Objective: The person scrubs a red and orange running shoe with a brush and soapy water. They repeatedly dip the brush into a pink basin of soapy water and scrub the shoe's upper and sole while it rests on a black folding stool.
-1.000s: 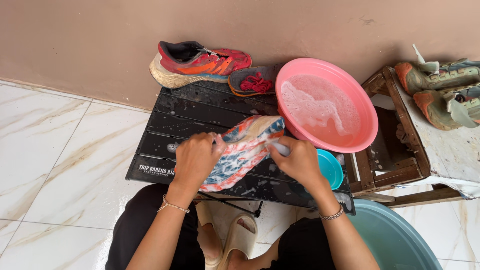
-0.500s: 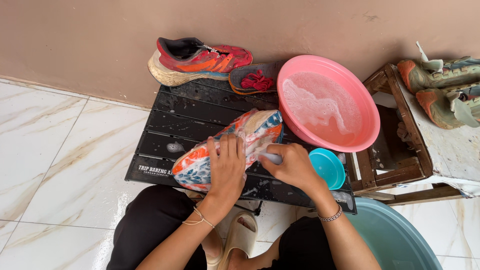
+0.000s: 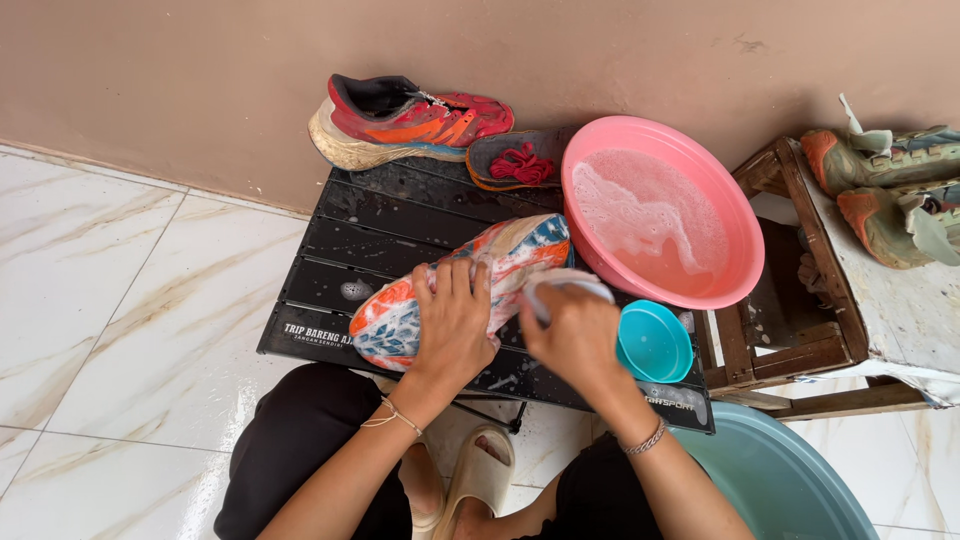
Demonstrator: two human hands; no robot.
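A: Left hand (image 3: 452,325) is pressing down flat on the shoe (image 3: 460,290), fingers spread over its side, pinning it to the black desk (image 3: 380,225) just left of the pink basin (image 3: 660,210).

B: And the right hand (image 3: 575,335) is curling shut around a white brush (image 3: 565,285), working at the shoe's end nearest the basin.

A: Doing this well, I'd say, is keeping that left palm firm so the shoe isn't sliding on the wet slats, and scrubbing in short strokes, dipping back into the suds.

B: Counting now: one shoe under the hands, one red shoe (image 3: 410,120) lying against the wall behind the basin's left side, one insole with red laces (image 3: 520,160) beside it.

A: One pink basin of soapy water, one small teal bowl (image 3: 653,342) just in front of it, one big teal tub (image 3: 780,480) further forward.

B: Two greenish shoes (image 3: 890,190) are sitting on the wooden stool (image 3: 790,340) to the basin's right.
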